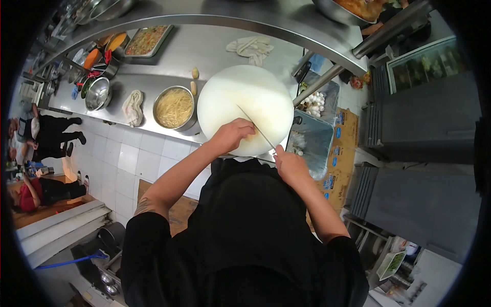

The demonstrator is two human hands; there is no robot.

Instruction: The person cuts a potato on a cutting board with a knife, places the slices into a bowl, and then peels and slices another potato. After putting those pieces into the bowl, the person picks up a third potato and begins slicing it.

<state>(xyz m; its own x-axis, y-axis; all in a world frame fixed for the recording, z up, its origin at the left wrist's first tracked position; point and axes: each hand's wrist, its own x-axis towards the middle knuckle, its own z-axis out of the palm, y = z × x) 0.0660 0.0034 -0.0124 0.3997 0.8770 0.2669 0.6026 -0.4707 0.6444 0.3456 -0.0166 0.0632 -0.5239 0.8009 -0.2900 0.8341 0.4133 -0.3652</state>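
Note:
A round white cutting board [266, 84] lies in front of me on the steel counter. My right hand [290, 165] is closed around the handle of a knife [259, 129], whose thin blade slants across the board, tip toward the far left. My left hand [234, 136] rests on the board just left of the blade, fingers curled down. What is under its fingertips is mostly hidden; a yellowish patch shows beside them. Left of the board stands a steel bowl [157, 116] full of pale, thin strips [174, 106]. Two small peeled pale pieces [195, 73] lie near it.
A folded cloth [133, 108], an empty steel bowl [98, 93] and a tray of chopped food [147, 42] are on the counter. Another cloth [250, 48] lies behind the board. Plastic bins [312, 138] stand at the right. A steel shelf rail [204, 20] crosses above. People are at far left.

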